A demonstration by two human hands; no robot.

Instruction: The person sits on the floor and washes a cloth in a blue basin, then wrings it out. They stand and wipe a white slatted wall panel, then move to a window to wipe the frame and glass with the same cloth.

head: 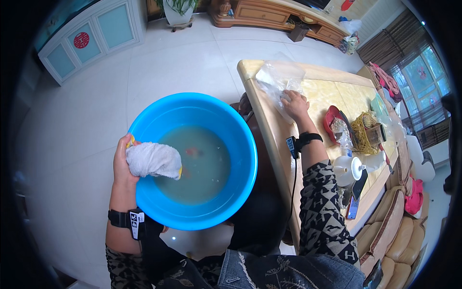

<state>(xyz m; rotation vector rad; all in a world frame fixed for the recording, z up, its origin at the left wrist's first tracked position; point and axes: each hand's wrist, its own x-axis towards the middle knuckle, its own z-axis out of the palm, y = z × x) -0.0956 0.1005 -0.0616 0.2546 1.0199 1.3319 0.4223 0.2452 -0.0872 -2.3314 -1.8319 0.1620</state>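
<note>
My left hand (124, 159) grips a bunched white cloth (153, 159) with yellow at its edges, above the left side of a large blue plastic basin (195, 220). Cloudy water (202, 177) fills the bottom of the basin, and a blurred reddish shape shows in it. On the right, my right hand (296, 104) reaches over the table (321, 90) and touches a clear plastic bag (278, 81) near the table's corner. Whether its fingers pinch the bag is hard to make out.
On the table stand a red dish (331, 117), a yellow woven basket (362, 132), a white teapot (344, 169) and phones (353, 207). A tan sofa (393, 249) runs along the right. A wooden TV cabinet (263, 14) and a potted plant (179, 11) stand beyond the tiled floor (97, 119).
</note>
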